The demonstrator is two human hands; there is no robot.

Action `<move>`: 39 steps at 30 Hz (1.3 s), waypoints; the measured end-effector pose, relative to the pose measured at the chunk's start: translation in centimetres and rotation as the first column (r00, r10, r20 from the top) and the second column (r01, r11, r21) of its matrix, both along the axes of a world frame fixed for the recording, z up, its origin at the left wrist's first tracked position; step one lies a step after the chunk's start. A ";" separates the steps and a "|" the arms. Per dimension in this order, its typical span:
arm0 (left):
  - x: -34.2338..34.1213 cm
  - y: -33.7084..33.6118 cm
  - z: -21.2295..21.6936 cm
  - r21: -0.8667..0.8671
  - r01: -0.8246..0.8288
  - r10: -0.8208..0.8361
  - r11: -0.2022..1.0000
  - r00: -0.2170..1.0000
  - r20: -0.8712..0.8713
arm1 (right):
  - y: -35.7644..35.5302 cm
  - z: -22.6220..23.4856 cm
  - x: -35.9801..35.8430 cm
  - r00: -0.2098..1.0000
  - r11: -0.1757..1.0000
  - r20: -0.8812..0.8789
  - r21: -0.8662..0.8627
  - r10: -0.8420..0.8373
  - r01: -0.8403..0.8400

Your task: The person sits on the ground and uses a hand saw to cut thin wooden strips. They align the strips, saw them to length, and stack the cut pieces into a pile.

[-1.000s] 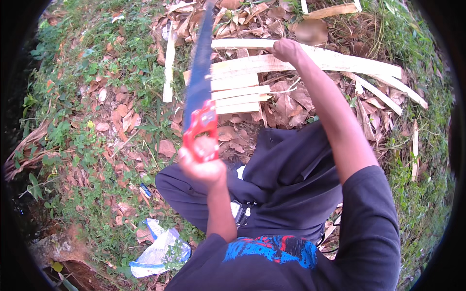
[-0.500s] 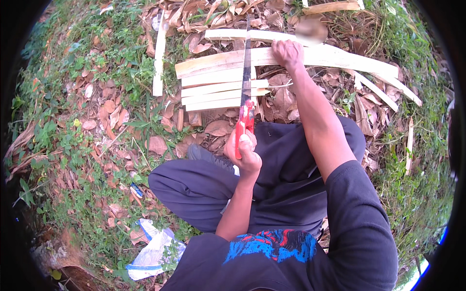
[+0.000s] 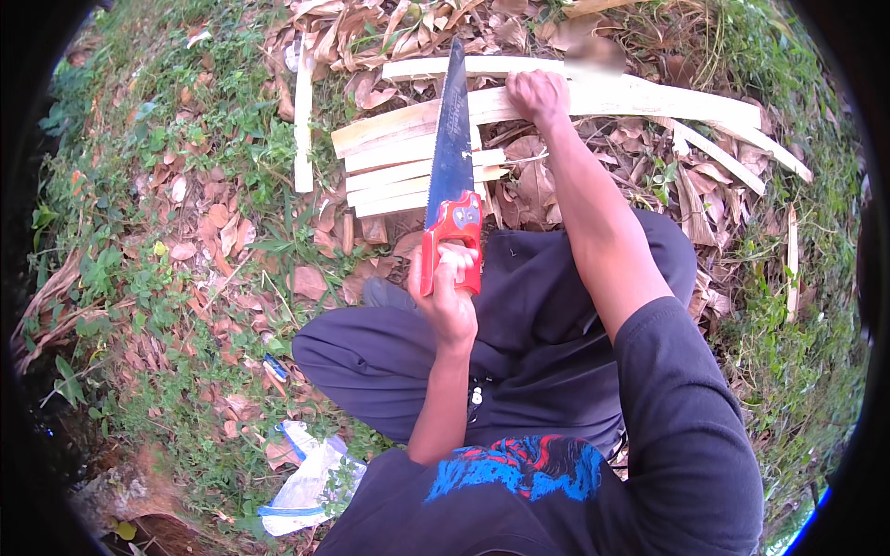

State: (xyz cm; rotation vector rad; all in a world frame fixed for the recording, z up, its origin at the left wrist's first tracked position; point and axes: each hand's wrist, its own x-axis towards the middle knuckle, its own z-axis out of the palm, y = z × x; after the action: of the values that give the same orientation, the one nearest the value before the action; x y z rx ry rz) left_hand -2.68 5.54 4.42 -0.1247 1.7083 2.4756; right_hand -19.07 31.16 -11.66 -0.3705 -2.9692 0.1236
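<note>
My left hand is wrapped round the red handle of a handsaw, whose dark blade points away from me with its broad side showing. The blade passes over a long pale wooden plank and over several shorter strips on the near side of it. Whether the teeth touch the wood, I cannot tell. Further right along the plank, my right hand is closed on it. Another pale strip runs just beyond the plank.
A narrow wood strip lies at the left, and more strips lie at the right. Dry leaves and grass cover the ground. By my left knee are a small blue object and a white plastic bag with blue edging.
The saw has turned from nearly edge-on to broad side, and its handle has shifted left and slightly nearer. My right hand has moved a little left in view, still on the plank.
</note>
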 end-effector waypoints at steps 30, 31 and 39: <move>-0.1 -3.4 -9.8 -0.984 -0.166 -0.561 -0.066 0.822 -0.101 | 0.0 -0.4 0.4 0.997 0.999 -0.074 0.035 0.024 -0.022; -0.2 -2.8 -10.0 -0.978 -0.200 -0.545 -0.063 0.827 -0.134 | 0.0 -0.2 0.2 0.997 1.000 -0.074 0.022 0.017 -0.015; -0.7 -2.2 -7.3 -0.990 -0.110 -0.575 0.094 0.806 -0.143 | -0.2 -0.3 0.3 1.000 0.999 -0.020 0.040 0.005 -0.004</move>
State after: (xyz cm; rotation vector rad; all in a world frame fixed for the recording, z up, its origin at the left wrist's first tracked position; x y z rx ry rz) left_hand -3.35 3.36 -2.87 0.7483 2.9712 0.6188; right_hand -18.73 30.93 -11.92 -0.3555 -2.9475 0.0676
